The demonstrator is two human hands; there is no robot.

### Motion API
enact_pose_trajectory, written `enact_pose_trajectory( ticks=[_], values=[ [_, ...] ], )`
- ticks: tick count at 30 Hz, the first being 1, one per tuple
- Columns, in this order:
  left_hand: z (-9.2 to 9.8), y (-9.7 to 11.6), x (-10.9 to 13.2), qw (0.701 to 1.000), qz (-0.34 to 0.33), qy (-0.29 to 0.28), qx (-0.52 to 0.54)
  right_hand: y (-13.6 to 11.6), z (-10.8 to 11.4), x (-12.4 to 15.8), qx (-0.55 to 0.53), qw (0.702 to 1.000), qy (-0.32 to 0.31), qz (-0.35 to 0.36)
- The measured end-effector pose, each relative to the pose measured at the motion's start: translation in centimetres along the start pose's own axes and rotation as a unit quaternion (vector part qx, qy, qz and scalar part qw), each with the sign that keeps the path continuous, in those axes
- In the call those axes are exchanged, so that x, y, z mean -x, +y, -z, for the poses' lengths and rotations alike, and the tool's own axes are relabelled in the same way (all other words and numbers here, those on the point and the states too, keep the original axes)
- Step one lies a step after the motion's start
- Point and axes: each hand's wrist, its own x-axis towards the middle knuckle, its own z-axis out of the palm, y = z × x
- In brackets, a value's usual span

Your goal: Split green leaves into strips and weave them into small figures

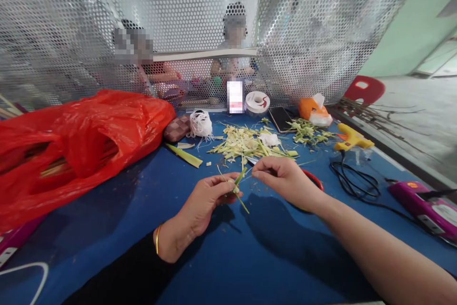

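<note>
My left hand (205, 200) pinches a small folded piece of green leaf strip (238, 186) just above the blue table (228, 252). My right hand (282, 179) is closed in a pinch right beside it, fingertips at the strip's upper end, holding what seems to be a thin thread that is too fine to make out. Behind the hands lies a heap of cut leaf scraps (246, 143). A spool of white thread (200, 124) stands further back.
A big red plastic bag (71, 138) fills the left. A yellow glue gun (352, 138) and its black cable (353, 183) lie right, near a purple tool (424, 205). A phone (280, 118), tape roll (257, 103) and perforated metal screen (303, 34) stand behind; two people sit beyond it.
</note>
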Motion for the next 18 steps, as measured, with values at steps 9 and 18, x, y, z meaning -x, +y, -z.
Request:
enact_pose_trajectory(
  ticks=[9,18],
  values=[
    [-0.6,-0.1,0.6,0.998,0.012,-0.06,0.003,0.0,-1.6,0.5,0.017,0.999,-0.03,0.021],
    [-0.5,0.1,0.5,1.0,-0.018,0.0,0.018,-0.4,-2.0,0.5,-0.017,0.999,-0.038,0.005]
  ],
)
